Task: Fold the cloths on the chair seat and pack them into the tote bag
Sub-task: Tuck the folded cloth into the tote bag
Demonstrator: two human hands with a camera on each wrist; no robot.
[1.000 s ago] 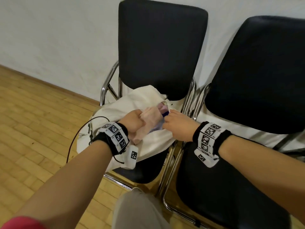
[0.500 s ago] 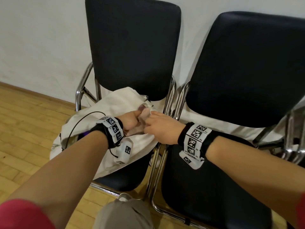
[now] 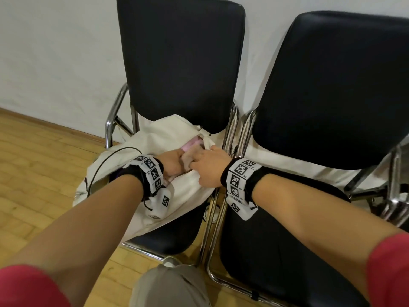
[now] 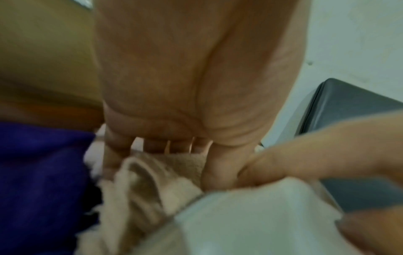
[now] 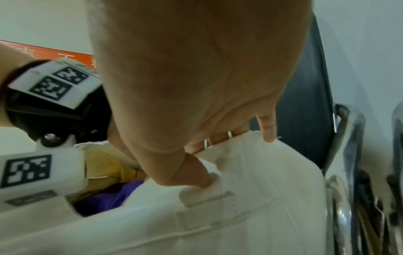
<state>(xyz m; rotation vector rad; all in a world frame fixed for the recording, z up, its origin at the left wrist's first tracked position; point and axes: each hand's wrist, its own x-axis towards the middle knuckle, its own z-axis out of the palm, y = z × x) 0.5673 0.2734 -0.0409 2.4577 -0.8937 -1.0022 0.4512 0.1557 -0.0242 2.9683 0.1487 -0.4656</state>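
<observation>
A beige cloth (image 3: 188,160) is gripped by the left hand (image 3: 173,161) inside the tote bag (image 3: 155,138); at three o'clock, the bag's rim is pinched by the right hand (image 3: 210,168).

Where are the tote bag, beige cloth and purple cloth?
tote bag (image 3: 194,193): head view, near side panel on the chair seat.
beige cloth (image 4: 139,198): left wrist view, folded edge below the fingers.
purple cloth (image 4: 43,181): left wrist view, broad surface at left.
</observation>
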